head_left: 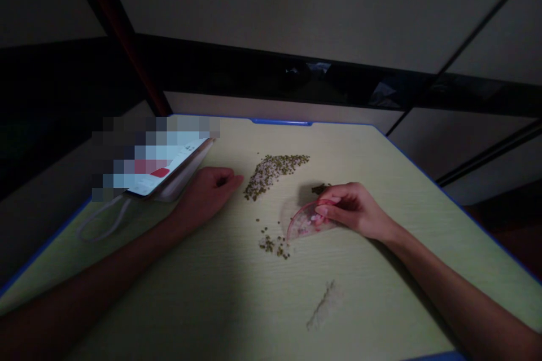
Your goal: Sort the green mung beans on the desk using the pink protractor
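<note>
My right hand (353, 211) pinches a clear protractor (302, 225) with a pinkish-red edge between thumb and fingers, its curved side tilted toward the table's middle. Just behind those fingers lies a small dark clump of green beans (320, 188). Resting on the table at the left, my left hand (209, 192) is curled into a loose fist, with nothing visible in it. Its thumb side faces a larger pile of green beans mixed with pale grains (273, 172). A smaller scatter of beans (271, 245) lies by the protractor's left end.
A white paper bag (182, 172) with a cord handle (104, 234) lies left of my left hand, partly blurred out. A streak of pale powder (326, 304) is near the front. The pale wooden table (203, 299) has a blue rim; cabinet panels (279, 5) stand behind.
</note>
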